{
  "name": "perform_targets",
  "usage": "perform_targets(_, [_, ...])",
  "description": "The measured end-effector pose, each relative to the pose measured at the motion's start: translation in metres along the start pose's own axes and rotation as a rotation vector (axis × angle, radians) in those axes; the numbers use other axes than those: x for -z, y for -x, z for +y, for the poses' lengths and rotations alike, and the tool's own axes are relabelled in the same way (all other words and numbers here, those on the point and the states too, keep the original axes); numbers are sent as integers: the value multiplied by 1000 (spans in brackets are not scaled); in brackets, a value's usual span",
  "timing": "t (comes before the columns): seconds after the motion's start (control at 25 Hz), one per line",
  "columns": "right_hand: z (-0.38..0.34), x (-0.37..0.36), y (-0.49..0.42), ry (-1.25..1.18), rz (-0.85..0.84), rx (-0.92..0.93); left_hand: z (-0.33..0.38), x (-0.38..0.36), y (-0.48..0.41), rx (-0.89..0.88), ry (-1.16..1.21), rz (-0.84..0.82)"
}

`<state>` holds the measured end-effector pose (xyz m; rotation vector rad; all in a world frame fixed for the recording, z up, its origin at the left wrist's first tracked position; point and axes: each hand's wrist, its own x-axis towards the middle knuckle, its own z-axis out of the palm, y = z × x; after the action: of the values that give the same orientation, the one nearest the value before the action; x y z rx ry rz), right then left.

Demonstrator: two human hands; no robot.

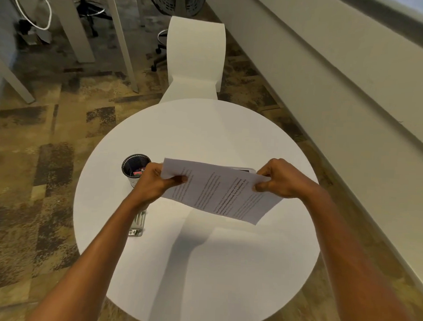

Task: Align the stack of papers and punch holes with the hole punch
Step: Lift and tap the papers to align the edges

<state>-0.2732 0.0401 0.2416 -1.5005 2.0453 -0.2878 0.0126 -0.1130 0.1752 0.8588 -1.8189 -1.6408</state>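
Observation:
A thin stack of printed papers is held in the air above the round white table, tilted with its near edge hanging down. My left hand pinches the stack's left end, thumb on top. My right hand pinches the right end in the same way. A metal hole punch lies flat on the table under my left forearm, which hides much of it.
A black mesh cup with small items stands on the table left of my left hand. A dark flat object peeks out behind the papers. A white chair stands beyond the table; a wall ledge runs along the right.

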Motion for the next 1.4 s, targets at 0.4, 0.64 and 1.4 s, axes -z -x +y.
perform_targets(0.4, [63,-61,20,-805,70,-10,-33,-4,17,93,126,106])
perform_targets(0.64, [74,-87,10,-660,245,-91,-59,-6,18,118,-127,61])
perform_targets(1.4, [108,-111,11,-656,289,-176,-92,-7,23,144,-177,157])
